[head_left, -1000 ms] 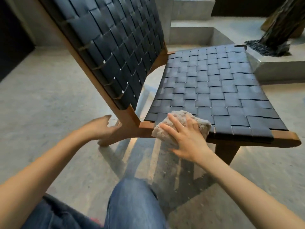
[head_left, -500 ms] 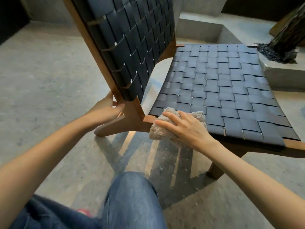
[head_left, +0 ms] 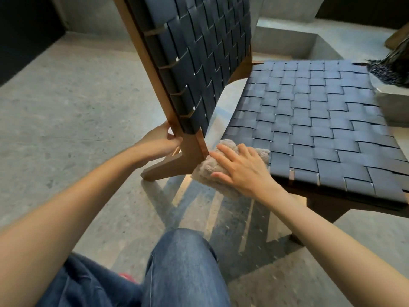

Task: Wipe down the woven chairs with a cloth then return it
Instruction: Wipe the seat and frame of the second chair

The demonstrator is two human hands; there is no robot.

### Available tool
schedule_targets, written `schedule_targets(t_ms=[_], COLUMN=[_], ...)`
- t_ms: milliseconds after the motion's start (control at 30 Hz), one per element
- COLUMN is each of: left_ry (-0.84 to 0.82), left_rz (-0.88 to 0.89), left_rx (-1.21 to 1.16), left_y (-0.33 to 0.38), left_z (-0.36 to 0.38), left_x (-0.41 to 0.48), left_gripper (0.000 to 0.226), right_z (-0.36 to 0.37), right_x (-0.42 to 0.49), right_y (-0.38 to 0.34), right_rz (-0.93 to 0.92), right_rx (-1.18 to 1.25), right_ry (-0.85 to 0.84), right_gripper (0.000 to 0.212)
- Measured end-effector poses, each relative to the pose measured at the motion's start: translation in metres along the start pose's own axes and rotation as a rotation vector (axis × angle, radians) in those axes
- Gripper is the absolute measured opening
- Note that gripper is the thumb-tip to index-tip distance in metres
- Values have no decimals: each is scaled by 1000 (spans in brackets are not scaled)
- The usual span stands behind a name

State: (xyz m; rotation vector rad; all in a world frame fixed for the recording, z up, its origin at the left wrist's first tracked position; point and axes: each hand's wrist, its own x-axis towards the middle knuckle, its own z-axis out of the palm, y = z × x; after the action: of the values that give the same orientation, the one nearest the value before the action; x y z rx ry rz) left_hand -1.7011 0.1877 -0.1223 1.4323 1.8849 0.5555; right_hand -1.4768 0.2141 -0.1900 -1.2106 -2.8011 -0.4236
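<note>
Cloth [head_left: 207, 173] lies at the seat's [head_left: 309, 120] seven o'clock corner, pressed by the right hand [head_left: 243, 171], fingers [head_left: 224, 151] spread flat; left hand [head_left: 159, 142] grips the frame [head_left: 191, 149].

Arms out: left hand [head_left: 162, 141] curled, grip on chair frame [head_left: 192, 151]; right hand [head_left: 241, 171] flat, fingers [head_left: 225, 151] spread beside it.

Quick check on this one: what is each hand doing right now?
Left hand: grips the wooden chair frame.
Right hand: open, straight fingers pressing the beige cloth onto the corner of the woven seat.
</note>
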Motion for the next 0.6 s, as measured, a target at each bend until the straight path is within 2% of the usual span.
schedule_targets(t_ms=[100, 267, 333, 467, 600], left_ry=[10, -21, -39, -48, -48], left_rz=[-1, 12, 35, 69, 56], left_rx=[8, 13, 34, 80, 99], left_y=[1, -3, -5, -6, -6], left_z=[2, -4, -7, -8, -6], left_x=[1, 3, 4, 2, 2], left_gripper=[50, 48, 46, 43, 47], right_z=[2, 14, 21, 31, 37], right_x=[-28, -23, -9, 17, 40], right_y=[25, 17, 5, -20, -43], right_rz=[-59, -16, 7, 47, 158], right_rx=[-75, -133, -169, -198, -196], right_ry=[71, 156, 179, 223, 156], right_gripper=[51, 61, 58, 35, 18])
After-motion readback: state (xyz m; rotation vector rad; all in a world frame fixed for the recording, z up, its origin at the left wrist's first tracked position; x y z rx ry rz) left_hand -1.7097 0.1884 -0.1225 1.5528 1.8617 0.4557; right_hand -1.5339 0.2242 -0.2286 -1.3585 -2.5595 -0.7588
